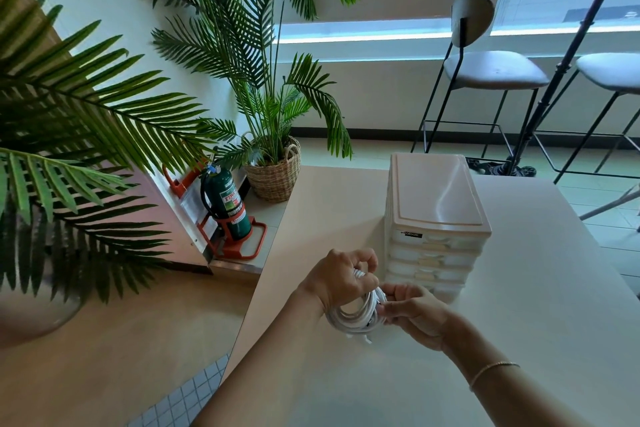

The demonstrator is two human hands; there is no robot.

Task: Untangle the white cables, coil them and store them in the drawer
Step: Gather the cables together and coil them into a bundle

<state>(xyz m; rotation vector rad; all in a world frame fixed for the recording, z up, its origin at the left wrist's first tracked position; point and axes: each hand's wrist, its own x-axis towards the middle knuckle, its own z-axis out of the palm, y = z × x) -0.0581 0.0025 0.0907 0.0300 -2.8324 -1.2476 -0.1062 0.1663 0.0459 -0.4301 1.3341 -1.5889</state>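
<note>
A coil of white cable (353, 317) hangs between both hands just above the pale table (519, 340). My left hand (341, 279) grips the top of the coil with its fingers curled round the loops. My right hand (414, 312) pinches the coil's right side, where a dark plug tip shows. A short cable end sticks out below the coil. Right behind the hands stands a small beige drawer unit (434, 215) with several translucent drawers, all pushed in.
The table's left edge runs diagonally beside a lower wooden surface. Palm plants stand at left and in a wicker basket (273, 173) on the floor. A green fire extinguisher (227, 204) sits in a red stand. Bar stools (491, 73) and a high table stand behind.
</note>
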